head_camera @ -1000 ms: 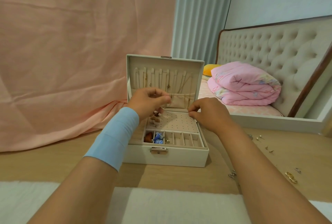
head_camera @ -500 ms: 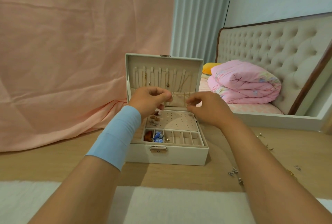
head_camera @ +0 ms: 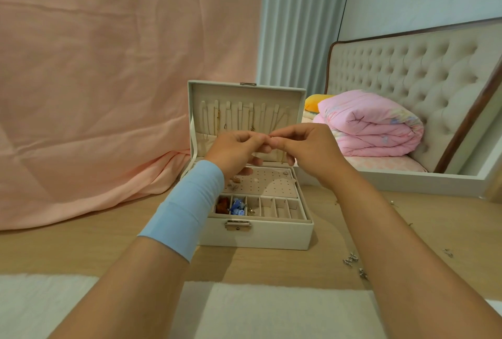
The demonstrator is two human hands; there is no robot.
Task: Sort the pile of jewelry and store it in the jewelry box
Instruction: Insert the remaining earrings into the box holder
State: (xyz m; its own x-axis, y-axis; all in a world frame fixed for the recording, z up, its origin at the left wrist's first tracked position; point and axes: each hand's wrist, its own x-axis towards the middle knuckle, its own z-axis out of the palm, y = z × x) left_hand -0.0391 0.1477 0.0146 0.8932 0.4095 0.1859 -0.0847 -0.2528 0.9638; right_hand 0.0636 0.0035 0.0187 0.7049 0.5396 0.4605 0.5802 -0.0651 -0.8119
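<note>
Both the left hand (head_camera: 235, 148) and right hand (head_camera: 308, 148) pinch a tiny piece (head_camera: 269, 137) between them above the open jewelry box (head_camera: 258, 234); best, I judge, to steady the wrists and lower it onto the dotted pad (head_camera: 269, 185) before releasing.

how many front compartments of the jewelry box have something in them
3, side by side at the left end: red pieces, blue pieces, then a small pale item. The wristband may hide more.

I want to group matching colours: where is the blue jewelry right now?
In the head view, the blue jewelry lies in the front row of the jewelry box, second compartment from the left, just right of the reddish-brown piece.
</note>
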